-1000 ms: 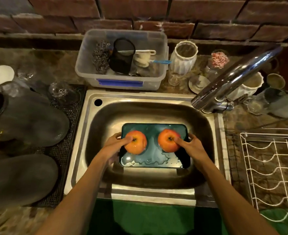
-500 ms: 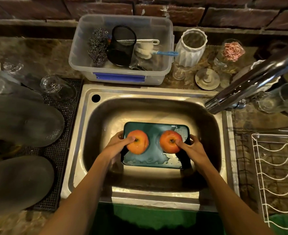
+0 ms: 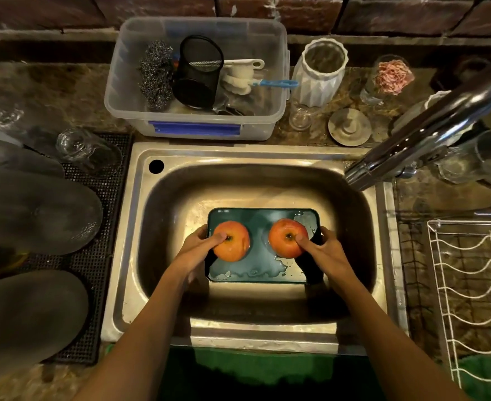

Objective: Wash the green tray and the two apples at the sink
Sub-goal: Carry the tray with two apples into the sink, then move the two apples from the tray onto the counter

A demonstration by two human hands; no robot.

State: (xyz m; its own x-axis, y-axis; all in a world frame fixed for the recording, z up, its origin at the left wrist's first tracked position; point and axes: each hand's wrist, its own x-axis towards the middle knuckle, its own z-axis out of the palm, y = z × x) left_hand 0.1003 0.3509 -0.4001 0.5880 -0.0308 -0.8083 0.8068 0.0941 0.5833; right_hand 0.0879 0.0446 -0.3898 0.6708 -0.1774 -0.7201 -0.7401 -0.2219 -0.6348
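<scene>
steel sink (image 3: 140,227) | green tray (image 3: 260,218) in basin | counter (image 3: 65,82): plastic tub (image 3: 128,82)

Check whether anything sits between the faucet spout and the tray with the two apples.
Nothing visible does. The green tray lies in the sink basin, both apples on it, each hand gripping an end. The faucet spout ends up right, with bare basin between.

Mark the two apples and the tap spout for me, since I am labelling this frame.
left apple (image 3: 234,244), head view, on its orange skin right of the stem.
right apple (image 3: 282,237), head view, on its skin left of the stem.
tap spout (image 3: 429,131), head view, mid-length on the chrome tube.
</scene>
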